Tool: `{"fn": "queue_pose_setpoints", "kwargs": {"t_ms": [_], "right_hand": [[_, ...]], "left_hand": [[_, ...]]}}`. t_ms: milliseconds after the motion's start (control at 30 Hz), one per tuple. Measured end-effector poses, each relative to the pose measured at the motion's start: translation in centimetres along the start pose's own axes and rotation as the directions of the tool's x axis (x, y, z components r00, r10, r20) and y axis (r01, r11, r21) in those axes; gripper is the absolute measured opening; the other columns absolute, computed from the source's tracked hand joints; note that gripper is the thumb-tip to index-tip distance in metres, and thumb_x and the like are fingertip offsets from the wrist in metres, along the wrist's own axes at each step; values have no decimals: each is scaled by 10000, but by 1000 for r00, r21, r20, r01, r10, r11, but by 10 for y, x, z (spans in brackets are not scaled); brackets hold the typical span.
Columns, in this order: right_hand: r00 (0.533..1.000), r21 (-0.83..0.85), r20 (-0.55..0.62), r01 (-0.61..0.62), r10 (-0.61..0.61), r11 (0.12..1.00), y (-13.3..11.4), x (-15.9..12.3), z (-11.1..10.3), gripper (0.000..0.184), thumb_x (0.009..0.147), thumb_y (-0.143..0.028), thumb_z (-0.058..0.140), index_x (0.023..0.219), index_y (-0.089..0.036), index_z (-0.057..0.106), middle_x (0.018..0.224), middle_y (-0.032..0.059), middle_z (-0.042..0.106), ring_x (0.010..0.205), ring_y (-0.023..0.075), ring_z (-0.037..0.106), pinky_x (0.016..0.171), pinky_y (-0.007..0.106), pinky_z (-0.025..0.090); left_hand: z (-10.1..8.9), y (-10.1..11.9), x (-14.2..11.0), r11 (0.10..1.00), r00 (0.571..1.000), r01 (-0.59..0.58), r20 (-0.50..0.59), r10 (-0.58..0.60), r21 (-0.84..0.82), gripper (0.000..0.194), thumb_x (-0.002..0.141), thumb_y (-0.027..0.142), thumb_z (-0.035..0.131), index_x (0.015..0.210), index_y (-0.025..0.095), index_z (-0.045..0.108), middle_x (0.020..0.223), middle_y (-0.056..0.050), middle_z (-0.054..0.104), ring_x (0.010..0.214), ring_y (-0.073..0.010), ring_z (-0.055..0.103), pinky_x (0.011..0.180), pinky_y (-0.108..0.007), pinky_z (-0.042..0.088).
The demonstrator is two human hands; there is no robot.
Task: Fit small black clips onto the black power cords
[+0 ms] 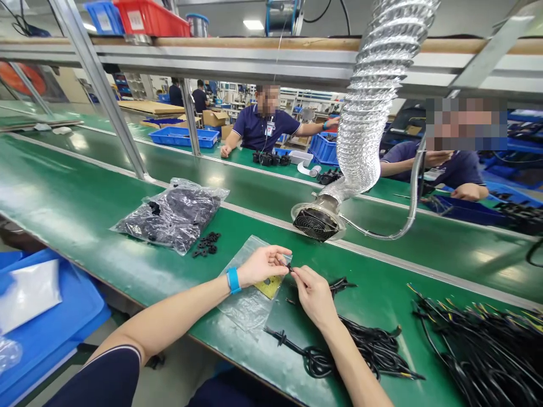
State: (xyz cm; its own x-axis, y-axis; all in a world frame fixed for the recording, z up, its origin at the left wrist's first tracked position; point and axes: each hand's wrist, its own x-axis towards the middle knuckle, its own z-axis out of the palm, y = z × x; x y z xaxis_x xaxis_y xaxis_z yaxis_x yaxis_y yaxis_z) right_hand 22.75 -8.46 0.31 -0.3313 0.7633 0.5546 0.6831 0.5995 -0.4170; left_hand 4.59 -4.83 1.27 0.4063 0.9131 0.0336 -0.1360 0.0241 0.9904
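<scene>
My left hand [263,263], with a blue wristband, pinches a tiny black part [289,266] above a small clear bag [248,308] that has a yellow label. My right hand [313,295] meets it fingertip to fingertip, closed on the end of a black cable [339,285]. That cable's bundle [360,350] lies on the green bench [85,215] right of my right forearm. A few loose black parts [206,244] rest to the left, beside a large clear bag of black parts [173,215].
A fan on a silver flexible duct [317,221] hangs just beyond my hands. A big heap of black cables with yellow-tipped wires [479,345] fills the right. A blue bin [42,316] sits at lower left. Two other people work across the bench.
</scene>
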Motion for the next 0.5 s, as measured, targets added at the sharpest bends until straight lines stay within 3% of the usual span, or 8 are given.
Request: {"fn": "queue_pose_setpoints", "kwargs": {"t_ms": [233, 367, 500], "right_hand": [[991, -107, 6, 135, -135, 985, 0, 0, -3, 365, 1009, -221, 367, 805, -164, 664, 654, 30, 570, 586, 139, 530, 561, 244, 394], [982, -171, 22, 189, -188, 967, 0, -1, -3, 388, 1015, -207, 356, 775, -150, 656, 646, 34, 569, 583, 134, 518, 566, 241, 380], [988, -175, 31, 153, -150, 973, 2, -1, -2, 392, 1019, -241, 365, 803, -162, 682, 662, 40, 599, 595, 138, 538, 575, 246, 386]], "left_hand": [[0, -3, -5, 951, 991, -134, 66, 120, 279, 207, 719, 257, 754, 894, 148, 752, 892, -68, 724, 813, -183, 660, 784, -309, 526], [2, 1, -7, 881, 971, -240, 87, 224, 407, 160, 752, 184, 707, 898, 165, 771, 884, -68, 717, 847, -189, 656, 788, -302, 521], [3, 2, -6, 853, 964, -264, 89, 251, 451, 167, 773, 168, 685, 913, 188, 774, 895, -62, 715, 860, -183, 644, 814, -312, 523]]}}
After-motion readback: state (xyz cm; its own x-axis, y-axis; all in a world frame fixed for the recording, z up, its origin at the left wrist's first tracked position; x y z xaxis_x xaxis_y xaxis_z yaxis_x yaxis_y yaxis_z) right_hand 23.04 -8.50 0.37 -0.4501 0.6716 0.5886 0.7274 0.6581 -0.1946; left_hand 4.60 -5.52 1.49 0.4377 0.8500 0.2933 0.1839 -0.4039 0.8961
